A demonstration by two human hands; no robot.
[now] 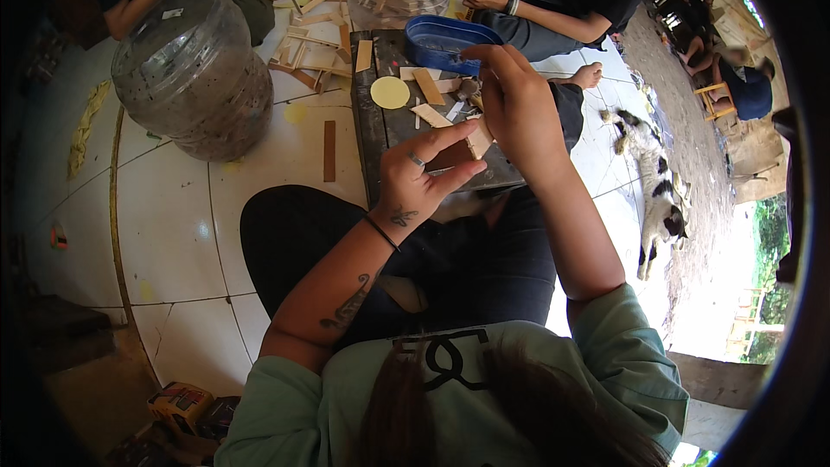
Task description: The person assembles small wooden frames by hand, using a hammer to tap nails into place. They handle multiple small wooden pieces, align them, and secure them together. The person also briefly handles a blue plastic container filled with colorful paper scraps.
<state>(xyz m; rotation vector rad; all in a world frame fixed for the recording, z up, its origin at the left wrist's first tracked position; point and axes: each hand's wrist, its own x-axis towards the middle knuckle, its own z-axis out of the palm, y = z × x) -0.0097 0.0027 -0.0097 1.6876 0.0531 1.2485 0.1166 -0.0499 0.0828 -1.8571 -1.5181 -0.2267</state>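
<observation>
I see a dark board [385, 125] across the lap, strewn with wood strips. Left hand [424, 177] pinches a small brown wood piece [451, 156] over the board's near edge. Right hand [514, 99] above it, grip unclear.

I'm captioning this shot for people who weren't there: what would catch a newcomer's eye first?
Probably the two hands at the centre: the left hand pinches a small brown wood piece over a dark board, the right hand raised beside it. Next, the big clear water jug lying on the white tiled floor at upper left, and a black-and-white cat stretched out at right.
</observation>
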